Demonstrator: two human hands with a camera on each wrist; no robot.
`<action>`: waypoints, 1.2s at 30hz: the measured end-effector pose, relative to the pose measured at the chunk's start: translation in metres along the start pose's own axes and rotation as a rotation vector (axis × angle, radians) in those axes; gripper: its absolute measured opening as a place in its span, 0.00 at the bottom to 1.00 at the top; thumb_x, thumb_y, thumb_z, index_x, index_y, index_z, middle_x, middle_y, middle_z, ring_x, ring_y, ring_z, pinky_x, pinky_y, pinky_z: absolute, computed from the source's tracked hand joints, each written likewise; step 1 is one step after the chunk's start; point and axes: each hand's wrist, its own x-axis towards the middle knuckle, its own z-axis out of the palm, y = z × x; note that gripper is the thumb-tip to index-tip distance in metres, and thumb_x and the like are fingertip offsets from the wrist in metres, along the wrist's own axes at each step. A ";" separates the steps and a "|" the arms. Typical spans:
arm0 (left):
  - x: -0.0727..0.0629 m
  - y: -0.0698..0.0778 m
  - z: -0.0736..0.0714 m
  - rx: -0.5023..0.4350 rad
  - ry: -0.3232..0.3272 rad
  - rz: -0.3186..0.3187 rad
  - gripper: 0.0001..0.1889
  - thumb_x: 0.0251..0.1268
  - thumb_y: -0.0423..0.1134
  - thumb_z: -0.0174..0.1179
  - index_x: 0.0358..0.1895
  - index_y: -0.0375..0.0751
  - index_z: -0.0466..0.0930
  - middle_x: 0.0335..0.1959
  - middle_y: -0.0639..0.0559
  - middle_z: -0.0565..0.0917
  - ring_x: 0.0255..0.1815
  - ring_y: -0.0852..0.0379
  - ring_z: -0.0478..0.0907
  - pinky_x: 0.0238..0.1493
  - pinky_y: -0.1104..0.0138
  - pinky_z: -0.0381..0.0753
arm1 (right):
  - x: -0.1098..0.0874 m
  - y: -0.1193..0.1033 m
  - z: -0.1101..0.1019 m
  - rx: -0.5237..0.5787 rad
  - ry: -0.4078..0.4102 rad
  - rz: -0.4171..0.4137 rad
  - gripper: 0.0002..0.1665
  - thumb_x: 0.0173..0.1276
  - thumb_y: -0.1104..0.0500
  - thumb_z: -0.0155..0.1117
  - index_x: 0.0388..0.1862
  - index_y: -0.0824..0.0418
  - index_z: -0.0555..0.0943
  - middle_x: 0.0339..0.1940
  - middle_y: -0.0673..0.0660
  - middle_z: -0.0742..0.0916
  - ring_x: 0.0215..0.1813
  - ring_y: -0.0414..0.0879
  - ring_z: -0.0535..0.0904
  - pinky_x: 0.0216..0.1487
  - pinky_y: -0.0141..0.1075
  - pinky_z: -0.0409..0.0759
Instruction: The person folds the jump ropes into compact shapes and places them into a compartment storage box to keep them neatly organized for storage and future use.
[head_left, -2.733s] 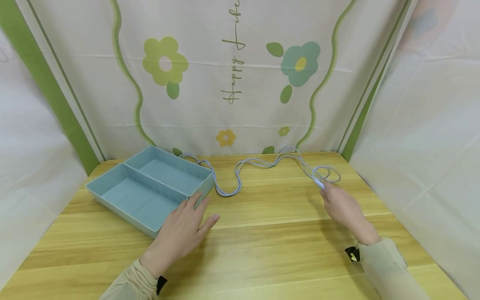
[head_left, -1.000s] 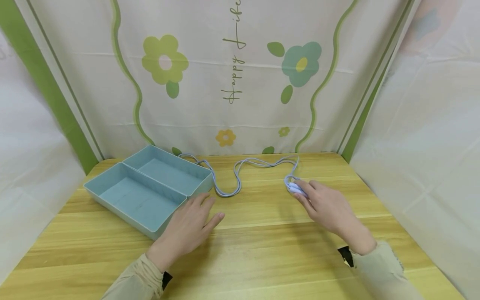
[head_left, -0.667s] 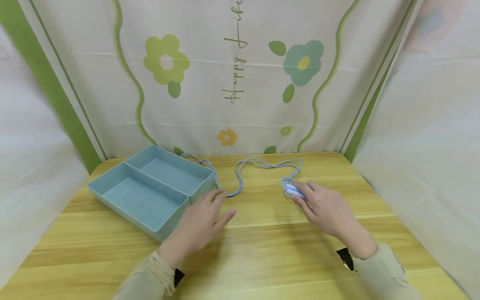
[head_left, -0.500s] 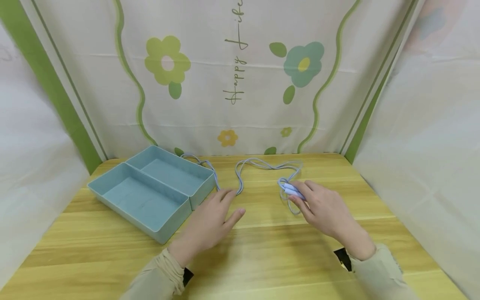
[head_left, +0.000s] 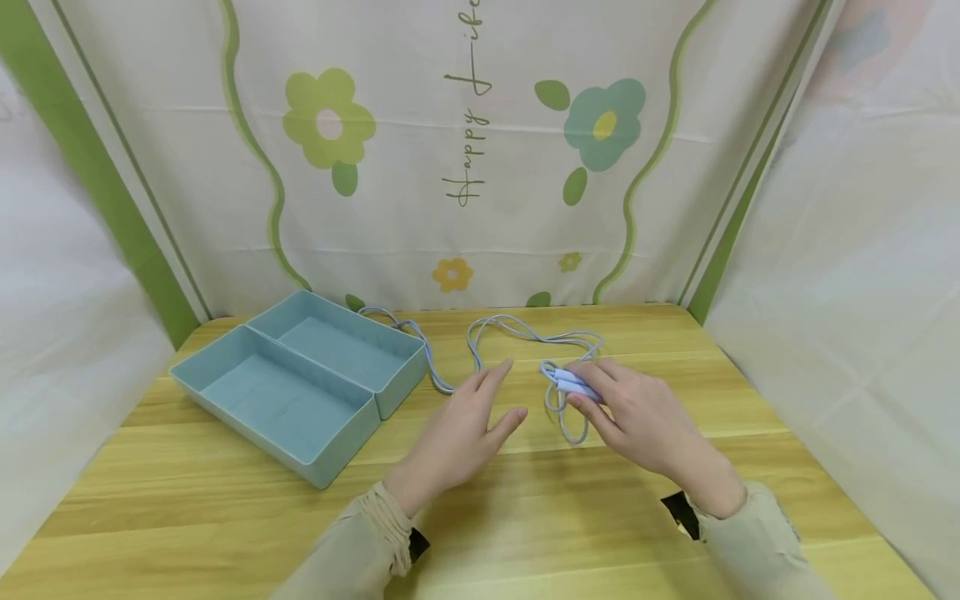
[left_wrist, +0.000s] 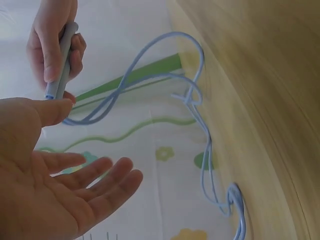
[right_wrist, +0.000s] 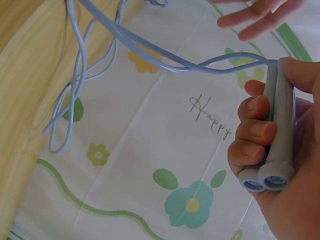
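Observation:
A light blue jump rope runs along the back of the wooden table, its cord (head_left: 558, 339) in loose bends. My right hand (head_left: 645, 417) grips its two handles (right_wrist: 281, 120) side by side in curled fingers, as the right wrist view shows. The cord leaves the handle ends and hangs in a small loop below them in the head view. Left of it, my left hand (head_left: 457, 437) reaches toward the handles with fingers spread and nothing in its grasp. In the left wrist view its palm is turned up, with the thumb overlapping the handle ends. Part of the cord is hidden behind the left hand.
A blue-green open box (head_left: 277, 400) with two compartments stands on the left of the table (head_left: 150, 500). The far end of the cord passes behind it. A white curtain (head_left: 420, 225) with printed flowers closes off the back, and white cloth hangs at both sides.
The right hand has brought the handles leftward from the right side, now holding both together. My left hand has moved right, away from the box, toward them.

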 end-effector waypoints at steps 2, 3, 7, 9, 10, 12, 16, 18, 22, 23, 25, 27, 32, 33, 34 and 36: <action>0.003 0.002 0.002 -0.030 0.031 0.033 0.34 0.74 0.55 0.53 0.77 0.47 0.56 0.70 0.45 0.67 0.68 0.48 0.66 0.62 0.52 0.70 | 0.002 -0.002 0.000 0.019 -0.001 -0.020 0.20 0.78 0.46 0.52 0.57 0.57 0.78 0.40 0.52 0.83 0.29 0.41 0.77 0.26 0.38 0.78; 0.004 0.003 0.003 -0.041 0.050 0.054 0.34 0.74 0.53 0.55 0.77 0.48 0.57 0.70 0.46 0.67 0.68 0.49 0.66 0.62 0.53 0.70 | 0.003 -0.003 -0.001 0.027 0.000 -0.031 0.20 0.78 0.45 0.52 0.57 0.57 0.78 0.41 0.51 0.83 0.30 0.40 0.77 0.26 0.38 0.78; 0.010 0.003 0.007 -0.098 0.117 0.132 0.30 0.73 0.47 0.59 0.74 0.48 0.63 0.66 0.49 0.71 0.64 0.53 0.70 0.60 0.57 0.73 | 0.006 -0.008 -0.001 0.075 0.004 -0.064 0.21 0.78 0.45 0.51 0.58 0.57 0.78 0.39 0.48 0.81 0.28 0.38 0.74 0.25 0.34 0.76; 0.013 0.002 0.009 -0.145 0.142 0.161 0.27 0.72 0.44 0.60 0.71 0.47 0.68 0.63 0.51 0.73 0.60 0.55 0.72 0.57 0.60 0.75 | 0.007 -0.010 -0.002 0.104 0.005 -0.069 0.22 0.79 0.45 0.50 0.58 0.57 0.78 0.40 0.48 0.81 0.27 0.37 0.73 0.24 0.32 0.75; 0.014 0.002 0.010 -0.174 0.149 0.172 0.26 0.71 0.43 0.61 0.70 0.47 0.70 0.62 0.52 0.74 0.58 0.55 0.73 0.55 0.61 0.76 | 0.008 -0.010 -0.002 0.121 0.006 -0.069 0.22 0.79 0.45 0.50 0.59 0.57 0.78 0.41 0.48 0.81 0.27 0.36 0.72 0.24 0.31 0.74; 0.017 0.001 0.012 -0.232 0.161 0.191 0.23 0.71 0.42 0.61 0.67 0.46 0.73 0.59 0.53 0.76 0.54 0.57 0.75 0.51 0.61 0.78 | 0.008 -0.010 -0.003 0.157 0.016 -0.069 0.22 0.79 0.46 0.50 0.59 0.58 0.78 0.42 0.48 0.81 0.27 0.36 0.72 0.24 0.30 0.74; 0.021 -0.001 0.014 -0.316 0.181 0.206 0.18 0.72 0.41 0.60 0.62 0.45 0.77 0.56 0.54 0.78 0.52 0.60 0.76 0.49 0.60 0.79 | 0.010 -0.009 -0.003 0.214 0.041 -0.065 0.21 0.79 0.49 0.52 0.61 0.58 0.78 0.44 0.48 0.82 0.28 0.35 0.73 0.26 0.29 0.74; 0.023 -0.001 0.016 -0.347 0.197 0.212 0.16 0.72 0.41 0.59 0.59 0.43 0.79 0.54 0.55 0.79 0.51 0.61 0.76 0.49 0.59 0.80 | 0.010 -0.008 -0.002 0.230 0.048 -0.060 0.21 0.78 0.50 0.54 0.61 0.58 0.78 0.41 0.47 0.82 0.27 0.35 0.72 0.25 0.28 0.73; 0.027 -0.002 0.018 -0.375 0.222 0.218 0.09 0.72 0.39 0.60 0.50 0.43 0.82 0.48 0.55 0.82 0.48 0.63 0.77 0.48 0.63 0.79 | 0.010 -0.006 -0.001 0.259 0.052 -0.044 0.19 0.77 0.52 0.55 0.61 0.59 0.79 0.37 0.45 0.80 0.25 0.34 0.69 0.23 0.26 0.70; 0.028 -0.002 0.018 -0.376 0.225 0.217 0.08 0.72 0.38 0.60 0.48 0.43 0.83 0.46 0.56 0.82 0.47 0.63 0.77 0.48 0.64 0.79 | 0.010 -0.005 0.000 0.269 0.055 -0.040 0.19 0.77 0.53 0.55 0.60 0.60 0.79 0.38 0.45 0.80 0.26 0.34 0.70 0.24 0.27 0.70; 0.028 -0.002 0.017 -0.377 0.223 0.212 0.06 0.71 0.38 0.60 0.46 0.44 0.83 0.43 0.58 0.82 0.46 0.64 0.77 0.47 0.66 0.79 | 0.010 -0.003 0.001 0.286 0.065 -0.034 0.19 0.77 0.53 0.55 0.60 0.60 0.79 0.39 0.46 0.81 0.28 0.34 0.72 0.26 0.27 0.73; 0.028 -0.002 0.017 -0.385 0.213 0.206 0.06 0.71 0.38 0.61 0.45 0.44 0.83 0.41 0.59 0.82 0.44 0.65 0.77 0.45 0.66 0.79 | 0.010 -0.001 0.001 0.296 0.084 -0.031 0.19 0.78 0.53 0.54 0.60 0.60 0.79 0.39 0.46 0.81 0.29 0.34 0.73 0.27 0.28 0.74; 0.027 0.000 0.014 -0.405 0.179 0.182 0.05 0.72 0.39 0.60 0.44 0.44 0.84 0.38 0.62 0.83 0.41 0.66 0.78 0.45 0.67 0.79 | 0.010 0.001 0.001 0.303 0.133 -0.015 0.20 0.79 0.50 0.52 0.59 0.59 0.80 0.35 0.44 0.79 0.27 0.35 0.70 0.25 0.27 0.70; 0.027 0.000 0.013 -0.408 0.173 0.177 0.05 0.72 0.39 0.60 0.44 0.44 0.84 0.37 0.62 0.83 0.41 0.66 0.78 0.44 0.67 0.79 | 0.010 0.001 0.001 0.302 0.140 -0.010 0.20 0.79 0.49 0.51 0.59 0.59 0.80 0.34 0.44 0.79 0.27 0.35 0.69 0.25 0.26 0.69; 0.027 0.001 0.012 -0.414 0.168 0.172 0.05 0.72 0.39 0.60 0.44 0.44 0.84 0.37 0.62 0.83 0.40 0.67 0.78 0.44 0.67 0.79 | 0.011 0.001 0.001 0.305 0.146 -0.007 0.21 0.79 0.49 0.51 0.59 0.59 0.80 0.35 0.45 0.79 0.27 0.35 0.70 0.26 0.26 0.69; 0.026 0.002 0.011 -0.426 0.158 0.165 0.04 0.72 0.38 0.60 0.43 0.44 0.83 0.36 0.61 0.83 0.39 0.66 0.78 0.43 0.66 0.80 | 0.011 0.001 0.001 0.312 0.168 -0.007 0.22 0.80 0.47 0.50 0.59 0.59 0.80 0.36 0.46 0.81 0.28 0.36 0.72 0.27 0.27 0.71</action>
